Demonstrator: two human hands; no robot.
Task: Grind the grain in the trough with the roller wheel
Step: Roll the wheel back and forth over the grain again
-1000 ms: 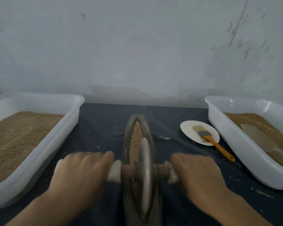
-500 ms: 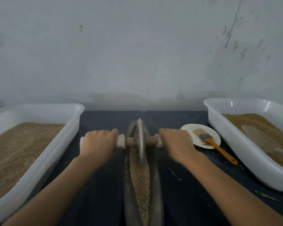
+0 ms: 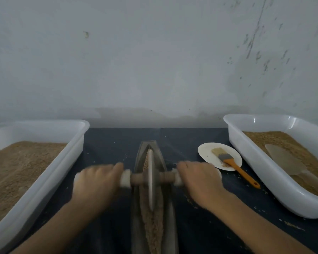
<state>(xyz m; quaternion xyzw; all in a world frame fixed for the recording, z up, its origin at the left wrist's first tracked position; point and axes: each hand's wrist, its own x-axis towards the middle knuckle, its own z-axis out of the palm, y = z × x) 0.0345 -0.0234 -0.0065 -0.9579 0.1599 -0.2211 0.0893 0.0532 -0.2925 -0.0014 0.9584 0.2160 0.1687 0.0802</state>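
**Inspector:** Left hand [image 3: 96,182] and right hand [image 3: 197,180] are each curling round an axle end; the roller wheel [image 3: 150,180] is standing upright in the trough [image 3: 170,213], on the grain [image 3: 153,226].

**Assistant:** Advice?

**Inspector:** Keep both sides pressing evenly, so the wheel is tracking centrally.

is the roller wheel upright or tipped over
Upright: the roller wheel stands on edge in the trough, its axle level between the left hand and right hand.

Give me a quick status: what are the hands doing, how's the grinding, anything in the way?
Left hand and right hand grip the axle handles. Roller wheel upright in the trough, on grain. Nothing blocking; brush on plate aside.
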